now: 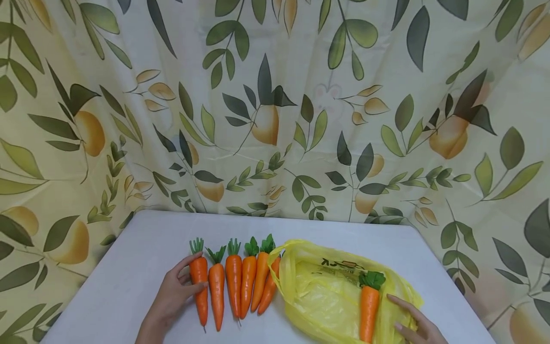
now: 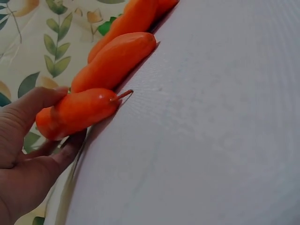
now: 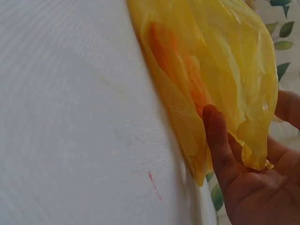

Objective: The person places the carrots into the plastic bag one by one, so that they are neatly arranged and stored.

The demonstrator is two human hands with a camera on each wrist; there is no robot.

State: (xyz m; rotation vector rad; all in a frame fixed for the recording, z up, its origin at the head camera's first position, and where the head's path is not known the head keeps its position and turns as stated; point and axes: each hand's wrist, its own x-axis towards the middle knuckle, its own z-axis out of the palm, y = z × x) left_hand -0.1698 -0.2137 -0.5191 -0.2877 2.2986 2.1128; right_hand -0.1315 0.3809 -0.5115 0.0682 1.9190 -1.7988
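Observation:
My left hand (image 1: 174,291) grips the leftmost orange carrot (image 1: 199,282), with fingers and thumb on opposite sides of it. In the left wrist view, that carrot (image 2: 86,111) lies between the fingers and thumb, its thin root tip showing. More carrots (image 1: 234,286) with green tops lie beside it in a row. A yellow plastic bag (image 1: 318,291) lies with its mouth spread, and one carrot (image 1: 368,313) shows against it. At the bag's right side, my right hand (image 1: 418,325) touches the plastic with extended, spread fingers. The right wrist view shows an orange shape through the bag (image 3: 225,61).
The white table (image 1: 142,258) has its far edge close to a hanging curtain (image 1: 275,119) printed with leaves and fruit. The bag's left rim lies against the rightmost carrot in the row. A small red mark (image 3: 154,185) shows on the white surface.

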